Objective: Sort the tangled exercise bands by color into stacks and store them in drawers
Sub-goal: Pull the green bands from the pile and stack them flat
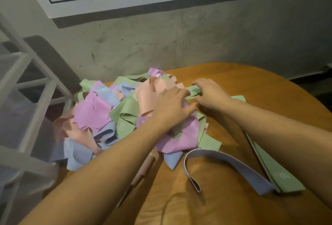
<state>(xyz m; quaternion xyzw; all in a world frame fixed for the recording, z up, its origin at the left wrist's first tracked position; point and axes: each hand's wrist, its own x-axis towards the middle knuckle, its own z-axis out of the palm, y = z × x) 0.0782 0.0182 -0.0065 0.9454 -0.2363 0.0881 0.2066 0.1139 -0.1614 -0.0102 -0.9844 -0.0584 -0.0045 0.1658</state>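
Big floppy pile of exercise bands (111,115) heaped on the left half of the table (233,197): flat, matte, rubbery strips in pastel pink, lilac, pale blue and mint, all looped and creased over each other. "30" printed on one mint strip. Left hand (172,104) pressed down on top of the heap, fingers spread over a peach band and the thumb stuck out to the right. Right hand (210,92) just beside it, fingers curled round a green band (195,91) at the far right edge of the heap. Neat flat stack of green bands (280,180) along the right side, partly under the right forearm, with a pale blue band (224,162) curling loose next to it, one end tucked under that stack.

Tabletop smooth orange-brown with a rounded far edge. Rough grey concrete wall behind. Translucent white plastic drawer unit (21,99) hard against the left edge, pile spilling toward it. Bare wood at front and far right.
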